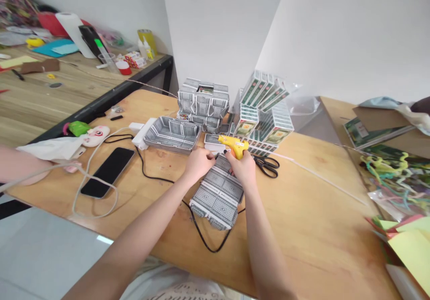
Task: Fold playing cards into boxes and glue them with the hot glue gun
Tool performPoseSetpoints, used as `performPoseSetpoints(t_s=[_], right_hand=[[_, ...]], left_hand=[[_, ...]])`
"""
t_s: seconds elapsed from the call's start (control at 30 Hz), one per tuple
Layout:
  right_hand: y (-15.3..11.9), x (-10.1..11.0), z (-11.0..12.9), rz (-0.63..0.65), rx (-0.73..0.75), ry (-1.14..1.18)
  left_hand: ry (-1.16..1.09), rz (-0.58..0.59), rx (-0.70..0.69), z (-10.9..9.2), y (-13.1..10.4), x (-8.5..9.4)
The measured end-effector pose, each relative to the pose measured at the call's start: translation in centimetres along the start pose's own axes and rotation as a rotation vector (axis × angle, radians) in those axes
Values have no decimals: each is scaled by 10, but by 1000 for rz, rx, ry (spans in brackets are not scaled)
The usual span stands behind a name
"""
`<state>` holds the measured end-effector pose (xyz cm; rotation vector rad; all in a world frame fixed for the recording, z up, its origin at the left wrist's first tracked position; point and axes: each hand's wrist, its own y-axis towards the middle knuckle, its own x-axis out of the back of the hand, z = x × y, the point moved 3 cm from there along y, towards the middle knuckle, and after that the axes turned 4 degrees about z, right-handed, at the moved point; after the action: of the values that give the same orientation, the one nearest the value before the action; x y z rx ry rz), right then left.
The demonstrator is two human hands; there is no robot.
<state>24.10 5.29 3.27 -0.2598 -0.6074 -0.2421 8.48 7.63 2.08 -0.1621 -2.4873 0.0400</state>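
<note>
My right hand (244,169) is wrapped round a yellow hot glue gun (238,144), whose nozzle points left. Below it lies a panel of joined grey-patterned cards (220,195), flat on the table. At the panel's far left edge, my left hand (199,162) has its fingers bent together and seems to pinch that edge; the fingertips are partly hidden. Just beyond my hands is another grey-patterned piece (212,139). An open tray of the same cards (173,132) stands to the left, with a larger built card structure (203,100) behind it.
Stacked green-and-white card boxes (265,112) stand at the back, with black scissors (267,165) in front. On the left are a phone (108,172), a white cable and another person's arm (20,165). A black cord (201,235) runs under the panel.
</note>
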Motion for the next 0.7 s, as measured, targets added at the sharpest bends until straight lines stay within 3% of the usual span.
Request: performPoseSetpoints(t_s=[0.23,0.7], right_hand=[[0,-2,-1,-19,-18,22],[1,7,2,486,132,849]], left_hand=[[-124,21,-51,9,-4,-12],[-400,96,-47,32,-20,-19]])
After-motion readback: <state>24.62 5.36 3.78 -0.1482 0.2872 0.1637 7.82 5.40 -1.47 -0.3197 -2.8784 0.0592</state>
